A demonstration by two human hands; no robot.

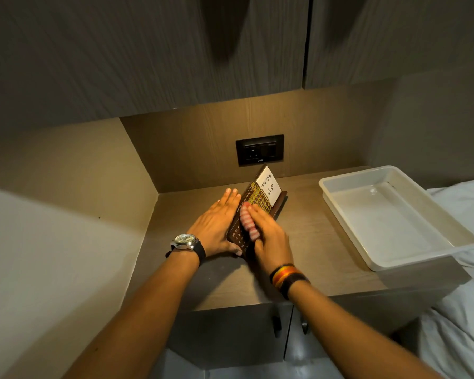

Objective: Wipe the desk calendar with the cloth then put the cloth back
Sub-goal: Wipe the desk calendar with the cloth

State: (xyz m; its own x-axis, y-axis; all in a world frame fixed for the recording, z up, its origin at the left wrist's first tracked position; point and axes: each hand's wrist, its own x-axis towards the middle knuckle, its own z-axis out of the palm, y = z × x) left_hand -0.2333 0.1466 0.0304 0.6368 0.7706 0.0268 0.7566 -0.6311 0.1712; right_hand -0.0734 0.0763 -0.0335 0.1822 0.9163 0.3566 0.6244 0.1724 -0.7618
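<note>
A dark brown desk calendar [257, 199] stands tilted on the wooden counter [307, 242], with a white "To Do List" note at its far end. My left hand [216, 222], watch on the wrist, lies flat against the calendar's left side, thumb hooked around its near corner. My right hand [268, 236] presses a pink-and-white striped cloth [248, 220] onto the calendar's sloped face. The cloth looks blurred. The hands hide the calendar's near lower part.
A white plastic tray [340, 184] sits on the counter's right side, overhanging toward white bedding [463, 310]. A black socket plate [260, 149] is on the back wall. Cabinets hang overhead, and a side wall closes the left.
</note>
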